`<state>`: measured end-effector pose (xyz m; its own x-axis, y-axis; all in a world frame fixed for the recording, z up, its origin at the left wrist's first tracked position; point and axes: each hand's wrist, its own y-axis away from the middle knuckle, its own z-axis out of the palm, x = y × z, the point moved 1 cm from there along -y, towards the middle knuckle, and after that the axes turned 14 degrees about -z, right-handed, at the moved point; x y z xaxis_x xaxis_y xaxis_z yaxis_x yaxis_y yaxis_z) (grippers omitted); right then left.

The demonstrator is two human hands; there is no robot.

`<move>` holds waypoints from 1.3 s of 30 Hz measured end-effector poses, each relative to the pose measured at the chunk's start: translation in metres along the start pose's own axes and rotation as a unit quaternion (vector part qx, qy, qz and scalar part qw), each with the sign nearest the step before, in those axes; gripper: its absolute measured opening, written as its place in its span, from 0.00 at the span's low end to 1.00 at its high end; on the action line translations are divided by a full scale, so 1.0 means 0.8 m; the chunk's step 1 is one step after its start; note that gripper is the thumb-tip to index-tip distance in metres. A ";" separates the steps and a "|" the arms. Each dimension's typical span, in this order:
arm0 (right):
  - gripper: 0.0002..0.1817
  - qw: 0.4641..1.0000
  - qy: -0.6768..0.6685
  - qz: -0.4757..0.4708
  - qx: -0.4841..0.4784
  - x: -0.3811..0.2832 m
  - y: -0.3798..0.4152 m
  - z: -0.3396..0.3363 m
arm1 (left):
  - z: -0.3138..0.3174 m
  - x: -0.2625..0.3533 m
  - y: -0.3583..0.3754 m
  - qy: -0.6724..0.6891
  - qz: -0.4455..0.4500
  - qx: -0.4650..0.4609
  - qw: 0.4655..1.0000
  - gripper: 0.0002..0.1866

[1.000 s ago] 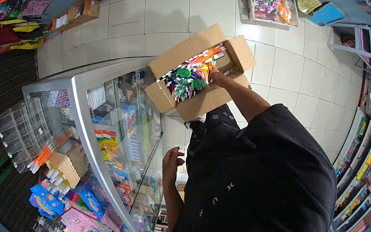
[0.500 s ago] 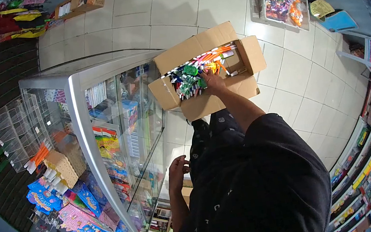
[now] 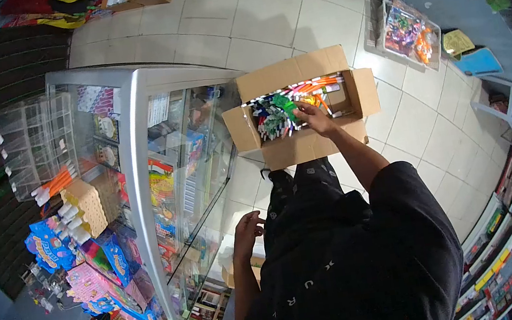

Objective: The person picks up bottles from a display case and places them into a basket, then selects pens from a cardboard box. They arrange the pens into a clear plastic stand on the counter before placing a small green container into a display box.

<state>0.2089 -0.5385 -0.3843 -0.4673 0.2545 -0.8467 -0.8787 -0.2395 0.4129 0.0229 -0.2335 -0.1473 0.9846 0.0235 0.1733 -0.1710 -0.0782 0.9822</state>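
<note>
An open cardboard box (image 3: 292, 75) stands in front of me, its flaps folded outward. Inside lie several orange markers or pens (image 3: 326, 83), with a heap of dark, white-capped ones (image 3: 272, 125) and a green item (image 3: 283, 103) at the left. My right hand (image 3: 315, 118) reaches over the box's near side, fingers bent beside the green item; whether they grip anything is too small to tell. Near my leg, my left hand (image 3: 249, 228) hangs with its fingers loosely curled and apart, holding nothing, beside the glass display case (image 3: 148, 195).
Snack packets (image 3: 52, 244) and a clear compartment rack (image 3: 38, 148) sit on the case at the left. A white basket of packets (image 3: 412, 36) and a blue item (image 3: 478, 62) are on the floor at the upper right. Shelves (image 3: 502, 256) line the right side.
The view has shifted, so the box and case appear further right. My right hand has lifted slightly from the contents and drawn nearer the green item.
</note>
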 end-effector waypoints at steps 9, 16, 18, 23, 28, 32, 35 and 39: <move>0.25 0.940 -0.320 0.026 -0.116 -0.156 0.005 0.128 | -0.026 0.032 0.001 -0.036 0.154 -0.023 0.987 0.18; 0.34 0.914 -0.273 -0.032 -0.298 -0.243 0.062 0.294 | -0.090 0.068 0.077 0.053 0.390 -0.035 0.919 0.13; 0.37 0.915 -0.245 -0.046 -0.317 -0.260 0.096 0.351 | -0.116 0.063 0.099 0.091 0.418 -0.040 0.903 0.13; 0.35 0.906 -0.173 -0.083 -0.377 -0.242 0.155 0.470 | -0.170 0.030 0.156 0.138 0.530 0.010 0.837 0.14; 0.32 0.858 0.144 -0.299 -0.391 -0.209 0.206 0.556 | -0.213 -0.013 0.193 0.201 0.576 0.051 0.791 0.17; 0.33 0.845 0.198 -0.246 -0.431 -0.159 0.219 0.584 | -0.264 -0.059 0.179 0.232 0.598 0.080 0.763 0.17; 0.34 0.823 0.203 -0.262 -0.461 -0.167 0.259 0.623 | -0.283 -0.083 0.182 0.274 0.592 0.024 0.757 0.17; 0.31 0.830 0.199 -0.198 -0.482 -0.163 0.264 0.637 | -0.303 -0.100 0.179 0.237 0.585 0.080 0.772 0.15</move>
<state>0.0346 -0.1451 -0.0160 0.0784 0.2083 -0.9749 -0.3800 -0.8979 -0.2224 -0.0894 -0.0054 -0.0028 0.0297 0.2027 0.9788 -0.8886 -0.4431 0.1187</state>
